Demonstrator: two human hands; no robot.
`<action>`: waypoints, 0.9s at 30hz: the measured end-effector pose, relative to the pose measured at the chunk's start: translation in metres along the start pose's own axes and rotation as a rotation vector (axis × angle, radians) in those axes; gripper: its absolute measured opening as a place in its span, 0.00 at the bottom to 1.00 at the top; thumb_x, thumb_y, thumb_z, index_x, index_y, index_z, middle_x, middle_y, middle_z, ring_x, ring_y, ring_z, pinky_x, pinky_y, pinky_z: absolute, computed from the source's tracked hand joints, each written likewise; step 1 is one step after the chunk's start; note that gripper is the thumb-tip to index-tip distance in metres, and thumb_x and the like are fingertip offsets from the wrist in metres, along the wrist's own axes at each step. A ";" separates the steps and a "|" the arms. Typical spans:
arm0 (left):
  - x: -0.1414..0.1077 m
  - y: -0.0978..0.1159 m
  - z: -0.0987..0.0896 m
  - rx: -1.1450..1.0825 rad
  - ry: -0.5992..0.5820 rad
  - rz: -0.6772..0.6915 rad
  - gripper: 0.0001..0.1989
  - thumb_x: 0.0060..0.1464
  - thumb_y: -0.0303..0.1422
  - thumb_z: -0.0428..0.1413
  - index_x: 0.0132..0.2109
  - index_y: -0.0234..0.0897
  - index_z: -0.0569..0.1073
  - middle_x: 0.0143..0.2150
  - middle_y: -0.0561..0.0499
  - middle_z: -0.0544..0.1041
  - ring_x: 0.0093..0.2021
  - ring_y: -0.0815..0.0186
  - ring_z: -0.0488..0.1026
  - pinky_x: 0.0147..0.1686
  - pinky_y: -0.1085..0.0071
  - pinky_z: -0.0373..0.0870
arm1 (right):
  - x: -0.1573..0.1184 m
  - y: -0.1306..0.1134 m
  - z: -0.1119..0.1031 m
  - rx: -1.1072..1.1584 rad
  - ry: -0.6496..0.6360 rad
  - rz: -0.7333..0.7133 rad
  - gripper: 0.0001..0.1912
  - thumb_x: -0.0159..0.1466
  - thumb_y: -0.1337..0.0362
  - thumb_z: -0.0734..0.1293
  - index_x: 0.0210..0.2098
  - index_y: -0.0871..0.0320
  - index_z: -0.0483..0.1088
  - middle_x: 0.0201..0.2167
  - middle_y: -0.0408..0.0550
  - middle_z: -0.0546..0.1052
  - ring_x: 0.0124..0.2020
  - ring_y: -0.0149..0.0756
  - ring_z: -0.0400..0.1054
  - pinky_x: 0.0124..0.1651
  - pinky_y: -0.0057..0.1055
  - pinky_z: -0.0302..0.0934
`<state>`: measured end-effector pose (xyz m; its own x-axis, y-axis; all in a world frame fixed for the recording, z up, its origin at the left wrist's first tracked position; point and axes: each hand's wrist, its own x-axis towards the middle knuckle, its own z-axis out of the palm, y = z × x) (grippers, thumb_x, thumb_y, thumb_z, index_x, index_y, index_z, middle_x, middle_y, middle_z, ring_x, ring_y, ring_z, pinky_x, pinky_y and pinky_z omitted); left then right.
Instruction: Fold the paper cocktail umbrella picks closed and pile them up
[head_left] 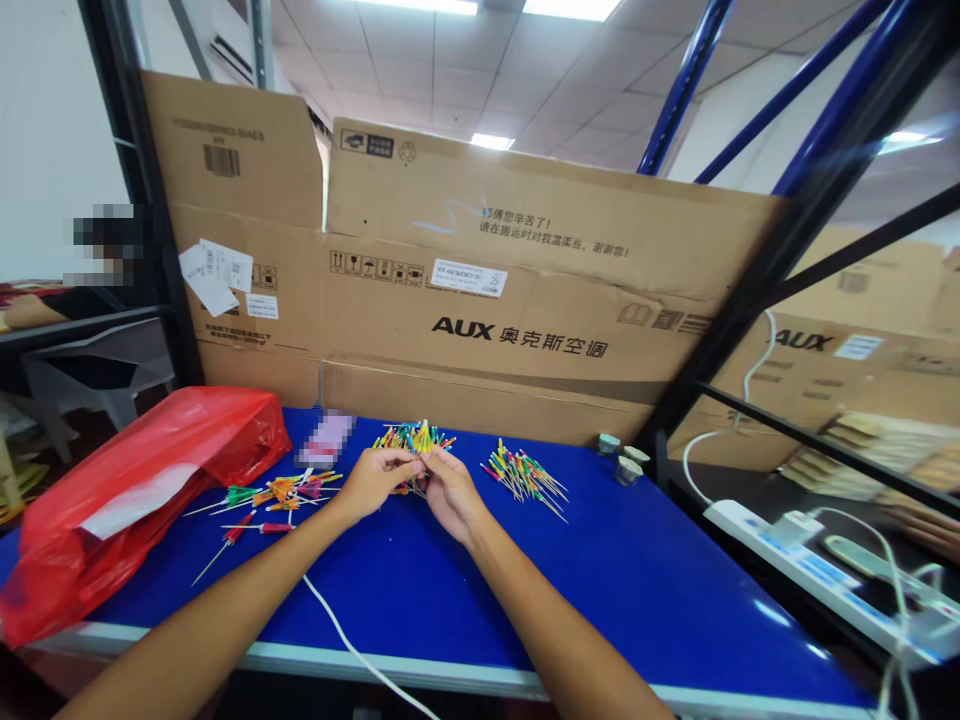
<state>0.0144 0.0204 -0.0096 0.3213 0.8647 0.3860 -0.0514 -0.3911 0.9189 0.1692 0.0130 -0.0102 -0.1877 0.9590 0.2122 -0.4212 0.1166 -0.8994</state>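
Both hands meet over the middle of a blue table (570,590). My left hand (380,485) pinches with thumb and index finger, and my right hand (452,495) pinches right beside it. Between the fingertips a yellow paper cocktail umbrella (425,440) points upward, its stick mostly hidden by the fingers. Just behind the hands lies a pile of colourful cocktail umbrellas (394,440). To the right rests a bunch of folded umbrellas (529,478) on wooden sticks. Loose orange, green and red umbrellas (281,492) are scattered left of my left hand.
A red plastic bag (187,440) covers the table's left side. A phone-like object (328,438) with a white cable (352,640) lies behind the loose umbrellas. Small tubs (628,470) stand back right. Cardboard (480,390) walls the rear; a power strip (817,570) is at right. Another person sits far left.
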 end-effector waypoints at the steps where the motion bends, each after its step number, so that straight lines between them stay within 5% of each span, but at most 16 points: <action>1: 0.000 0.000 0.000 -0.003 0.003 0.001 0.16 0.52 0.43 0.62 0.35 0.33 0.83 0.32 0.44 0.82 0.27 0.64 0.74 0.24 0.73 0.67 | 0.000 0.000 0.000 -0.019 -0.002 0.001 0.14 0.57 0.54 0.74 0.28 0.57 0.70 0.25 0.43 0.74 0.27 0.33 0.65 0.33 0.30 0.58; 6: 0.001 0.000 -0.004 0.035 0.050 -0.049 0.19 0.53 0.45 0.61 0.40 0.32 0.83 0.26 0.48 0.80 0.17 0.70 0.65 0.18 0.74 0.60 | 0.003 -0.007 -0.004 -0.078 0.035 -0.023 0.16 0.56 0.51 0.74 0.30 0.57 0.72 0.27 0.45 0.74 0.28 0.34 0.64 0.32 0.30 0.57; 12: 0.004 0.010 -0.013 -0.077 0.234 -0.026 0.23 0.52 0.46 0.62 0.47 0.32 0.81 0.29 0.47 0.80 0.20 0.70 0.66 0.20 0.74 0.58 | 0.003 -0.005 -0.007 -0.254 0.049 -0.063 0.17 0.56 0.50 0.73 0.27 0.58 0.73 0.21 0.41 0.69 0.22 0.29 0.56 0.26 0.27 0.50; 17: 0.005 0.012 -0.010 -0.145 0.196 -0.072 0.23 0.47 0.47 0.65 0.41 0.32 0.81 0.26 0.49 0.77 0.20 0.71 0.64 0.19 0.75 0.54 | 0.000 0.002 -0.001 -0.431 -0.046 -0.053 0.18 0.57 0.48 0.72 0.29 0.58 0.76 0.20 0.40 0.69 0.21 0.28 0.54 0.25 0.26 0.49; 23: 0.008 0.004 -0.014 -0.233 0.253 -0.106 0.22 0.45 0.48 0.66 0.36 0.31 0.79 0.24 0.54 0.72 0.18 0.77 0.57 0.17 0.78 0.48 | -0.002 0.000 0.001 -0.673 -0.074 -0.194 0.14 0.58 0.52 0.72 0.30 0.57 0.78 0.26 0.44 0.77 0.27 0.34 0.65 0.32 0.29 0.59; 27: 0.008 0.003 -0.018 -0.259 0.167 -0.162 0.23 0.43 0.47 0.68 0.39 0.31 0.78 0.22 0.56 0.70 0.16 0.78 0.55 0.15 0.78 0.47 | -0.004 -0.008 0.002 -0.740 -0.143 -0.256 0.14 0.62 0.52 0.69 0.31 0.55 0.79 0.28 0.45 0.79 0.30 0.37 0.69 0.34 0.30 0.61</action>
<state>0.0003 0.0317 -0.0018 0.1864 0.9572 0.2214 -0.2572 -0.1700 0.9513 0.1719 0.0076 -0.0030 -0.2976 0.8428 0.4485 0.2224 0.5181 -0.8259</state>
